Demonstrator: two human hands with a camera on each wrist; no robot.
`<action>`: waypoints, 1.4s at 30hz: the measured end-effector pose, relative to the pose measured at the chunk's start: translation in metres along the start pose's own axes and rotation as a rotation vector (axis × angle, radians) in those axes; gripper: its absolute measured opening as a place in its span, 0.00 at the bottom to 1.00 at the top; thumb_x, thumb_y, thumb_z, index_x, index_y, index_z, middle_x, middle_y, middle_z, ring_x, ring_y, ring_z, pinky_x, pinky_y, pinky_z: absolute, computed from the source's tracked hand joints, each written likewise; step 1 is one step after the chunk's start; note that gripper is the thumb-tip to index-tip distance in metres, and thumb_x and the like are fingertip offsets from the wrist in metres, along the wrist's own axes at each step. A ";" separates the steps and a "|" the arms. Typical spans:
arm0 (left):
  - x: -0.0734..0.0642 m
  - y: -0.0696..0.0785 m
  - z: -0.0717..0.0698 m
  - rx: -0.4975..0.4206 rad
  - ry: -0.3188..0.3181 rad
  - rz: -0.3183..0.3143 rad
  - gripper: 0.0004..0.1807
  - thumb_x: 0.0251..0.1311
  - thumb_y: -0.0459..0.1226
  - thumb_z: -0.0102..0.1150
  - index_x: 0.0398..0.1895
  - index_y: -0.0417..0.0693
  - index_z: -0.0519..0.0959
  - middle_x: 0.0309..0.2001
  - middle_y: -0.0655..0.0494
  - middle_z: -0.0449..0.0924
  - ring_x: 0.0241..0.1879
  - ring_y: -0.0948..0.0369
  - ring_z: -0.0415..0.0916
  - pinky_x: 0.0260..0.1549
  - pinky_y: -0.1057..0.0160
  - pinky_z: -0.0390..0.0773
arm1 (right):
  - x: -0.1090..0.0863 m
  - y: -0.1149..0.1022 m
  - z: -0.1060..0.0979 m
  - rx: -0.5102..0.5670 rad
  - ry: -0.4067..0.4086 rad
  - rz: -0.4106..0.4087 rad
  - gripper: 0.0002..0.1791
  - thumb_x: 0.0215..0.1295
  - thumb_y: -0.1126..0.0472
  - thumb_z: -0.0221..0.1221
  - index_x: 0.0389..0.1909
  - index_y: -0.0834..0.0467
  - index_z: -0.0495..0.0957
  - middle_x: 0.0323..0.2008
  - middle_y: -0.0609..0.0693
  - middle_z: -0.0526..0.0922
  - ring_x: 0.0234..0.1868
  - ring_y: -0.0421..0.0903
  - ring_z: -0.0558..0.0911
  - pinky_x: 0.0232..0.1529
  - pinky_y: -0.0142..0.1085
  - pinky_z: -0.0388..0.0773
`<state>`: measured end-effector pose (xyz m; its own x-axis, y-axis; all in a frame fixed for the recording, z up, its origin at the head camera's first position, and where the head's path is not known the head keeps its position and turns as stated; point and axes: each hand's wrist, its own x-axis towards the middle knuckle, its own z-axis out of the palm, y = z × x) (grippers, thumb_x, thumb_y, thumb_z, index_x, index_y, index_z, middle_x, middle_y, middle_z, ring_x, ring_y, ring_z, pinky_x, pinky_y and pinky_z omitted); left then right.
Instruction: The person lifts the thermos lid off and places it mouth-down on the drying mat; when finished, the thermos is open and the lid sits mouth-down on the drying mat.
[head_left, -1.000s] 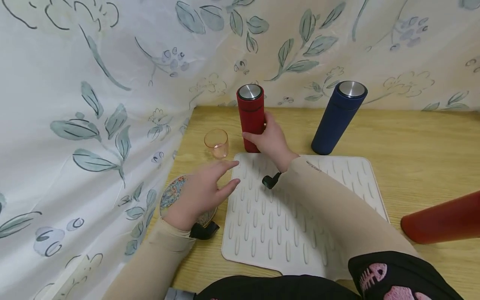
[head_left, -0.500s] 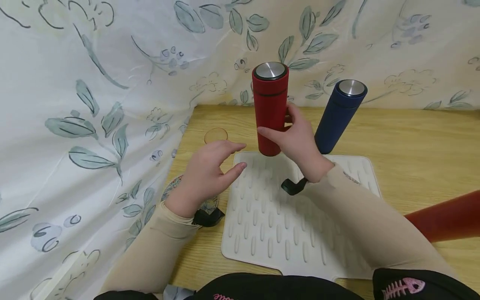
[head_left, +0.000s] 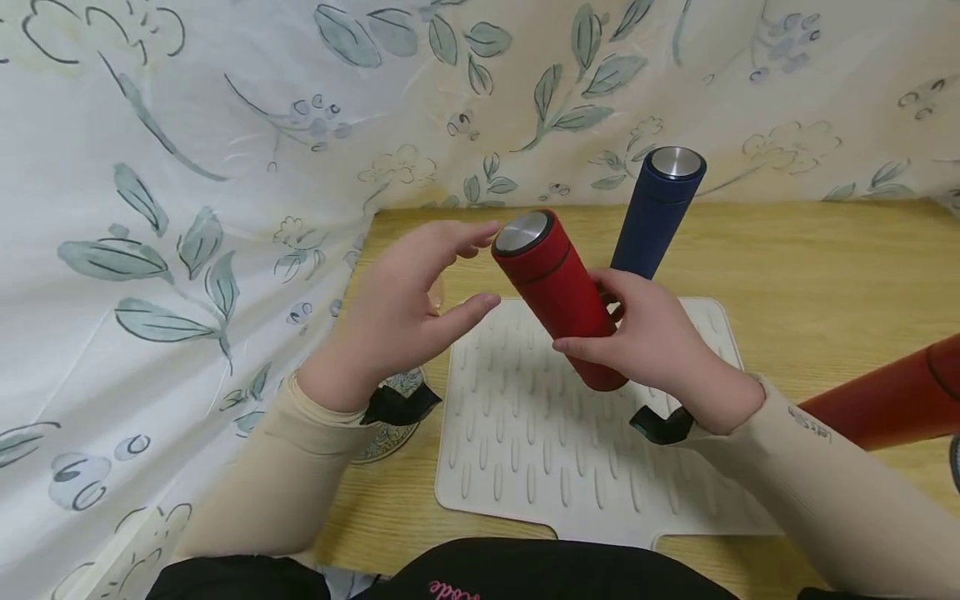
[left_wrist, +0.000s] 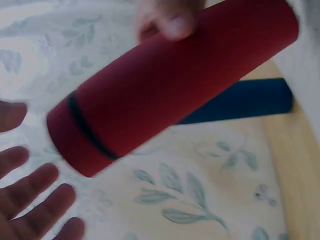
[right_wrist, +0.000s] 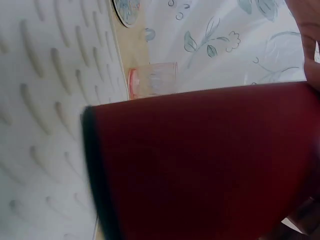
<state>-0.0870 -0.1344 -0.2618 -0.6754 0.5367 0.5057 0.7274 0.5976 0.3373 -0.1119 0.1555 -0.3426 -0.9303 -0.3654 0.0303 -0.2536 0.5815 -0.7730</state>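
A red thermos bottle [head_left: 551, 279] with a steel-topped lid tilts over the white mat, its lid leaning toward my left hand. My right hand [head_left: 663, 337] grips it around the lower half, thumb on the near side. With fingers spread and thumb apart, my left hand [head_left: 397, 300] is beside the lid, fingertips right at its edge. In the left wrist view the bottle's body [left_wrist: 165, 85] crosses above the fingers [left_wrist: 37, 182] of that hand. The bottle fills much of the right wrist view, where its dark-rimmed base faces the mat.
A blue thermos bottle [head_left: 654, 217] stands behind the white ridged mat [head_left: 498, 467]. Another red bottle [head_left: 885, 396] lies at the right. A patterned round coaster [head_left: 393, 437] is under my left wrist. The clear tumbler [right_wrist: 155, 80] is mostly hidden behind my left hand in the head view.
My right hand has lifted the red thermos from the table's back, brought it nearer over the mat and tipped its lid leftward. My left hand has risen toward the lid.
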 end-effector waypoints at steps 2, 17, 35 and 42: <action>0.005 0.003 -0.002 0.003 -0.090 -0.007 0.38 0.66 0.41 0.78 0.78 0.44 0.77 0.71 0.47 0.82 0.69 0.51 0.80 0.69 0.47 0.80 | -0.009 0.005 0.000 -0.043 -0.015 -0.017 0.43 0.57 0.45 0.83 0.71 0.54 0.79 0.56 0.54 0.89 0.50 0.56 0.87 0.43 0.53 0.88; -0.008 0.000 0.025 -0.237 -0.390 -0.002 0.35 0.58 0.30 0.82 0.71 0.45 0.83 0.73 0.47 0.80 0.72 0.53 0.78 0.65 0.52 0.84 | -0.040 0.026 0.003 -0.259 -0.116 -0.148 0.42 0.51 0.46 0.86 0.68 0.51 0.84 0.52 0.46 0.91 0.47 0.47 0.87 0.47 0.50 0.87; -0.013 0.005 0.050 -0.134 -0.313 -0.448 0.22 0.64 0.53 0.76 0.54 0.53 0.85 0.41 0.60 0.85 0.41 0.57 0.81 0.39 0.54 0.84 | -0.044 0.033 0.013 -0.346 -0.040 -0.222 0.46 0.47 0.49 0.88 0.69 0.54 0.82 0.56 0.52 0.90 0.54 0.53 0.88 0.50 0.56 0.89; -0.014 -0.008 0.038 -0.249 -0.371 -0.153 0.43 0.56 0.39 0.87 0.76 0.49 0.79 0.79 0.52 0.75 0.77 0.53 0.73 0.72 0.46 0.79 | -0.039 0.038 0.007 -0.343 -0.037 -0.205 0.46 0.46 0.48 0.88 0.69 0.55 0.82 0.56 0.53 0.91 0.53 0.54 0.88 0.51 0.57 0.89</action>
<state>-0.0879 -0.1245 -0.3015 -0.7416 0.6576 0.1330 0.5927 0.5494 0.5890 -0.0836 0.1868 -0.3771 -0.8428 -0.5212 0.1341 -0.5122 0.7006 -0.4968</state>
